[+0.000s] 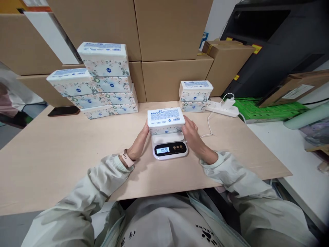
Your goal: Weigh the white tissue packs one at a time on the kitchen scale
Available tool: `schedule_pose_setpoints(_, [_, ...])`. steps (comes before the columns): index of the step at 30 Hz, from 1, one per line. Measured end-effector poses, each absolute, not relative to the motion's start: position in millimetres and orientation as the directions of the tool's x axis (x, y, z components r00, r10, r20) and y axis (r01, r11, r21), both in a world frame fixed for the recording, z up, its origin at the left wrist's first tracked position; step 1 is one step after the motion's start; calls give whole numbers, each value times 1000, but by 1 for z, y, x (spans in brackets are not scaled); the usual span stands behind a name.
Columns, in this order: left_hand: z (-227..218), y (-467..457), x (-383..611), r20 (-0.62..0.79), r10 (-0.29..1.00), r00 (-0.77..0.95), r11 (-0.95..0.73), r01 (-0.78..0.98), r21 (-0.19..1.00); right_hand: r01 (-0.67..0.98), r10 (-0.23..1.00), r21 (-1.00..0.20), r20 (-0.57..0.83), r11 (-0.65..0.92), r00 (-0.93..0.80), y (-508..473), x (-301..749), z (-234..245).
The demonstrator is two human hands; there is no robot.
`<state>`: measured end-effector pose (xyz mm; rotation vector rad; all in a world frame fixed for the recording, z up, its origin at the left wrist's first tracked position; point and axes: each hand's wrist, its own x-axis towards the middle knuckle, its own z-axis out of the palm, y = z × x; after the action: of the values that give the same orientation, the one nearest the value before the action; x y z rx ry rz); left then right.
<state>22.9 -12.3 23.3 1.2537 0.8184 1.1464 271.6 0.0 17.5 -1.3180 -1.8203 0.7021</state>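
Note:
A white tissue pack [166, 120] with blue Manhua print and a floral side rests on a small white digital scale [169, 146] whose lit display shows digits. My left hand [139, 142] presses flat against the pack's left end. My right hand [192, 133] holds its right end. Both hands grip the pack between them. A pink watch sits on my left wrist.
A tall stack of several tissue packs [99, 80] stands at the back left, two more packs [195, 95] at the back right. A white power strip [223, 107] with a cable lies beside them. Cardboard boxes [164, 41] line the table's far edge; a black phone [63, 110] lies left.

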Motion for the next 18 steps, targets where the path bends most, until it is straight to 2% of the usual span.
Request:
schedule_pose_setpoints(2, [40,-14,21,110,974,198,-54,-266,962,526,922,-759,284,384,-264,-5,259,33])
schedule_pose_setpoints(7, [94,-14,-10,-100,991,-86,55,-416,908,446,747,-612,424,653,-512,-9,213,81])
schedule_pose_setpoints(9, [114,-11,-29,-132,967,-219,15,-467,884,389,651,-534,497,750,-573,-9,196,100])
schedule_pose_setpoints(11, [134,-6,-56,-74,932,-356,-115,-482,869,350,585,-476,564,807,-582,-11,188,115])
schedule_pose_setpoints(13, [155,2,-91,96,865,-492,-318,-391,863,353,560,-435,635,828,-532,-13,194,123])
schedule_pose_setpoints(15, [177,18,-132,282,735,-617,-475,-172,863,397,561,-410,707,821,-431,-14,210,122])
schedule_pose_setpoints(16, [187,29,-152,345,636,-690,-502,-30,864,427,568,-408,736,807,-369,-12,222,119])
schedule_pose_setpoints(17, [197,41,-169,341,586,-735,-447,58,893,458,578,-416,757,786,-304,-10,233,114])
schedule_pose_setpoints(18, [206,54,-183,284,592,-754,-347,80,934,487,591,-431,770,760,-241,-7,245,109])
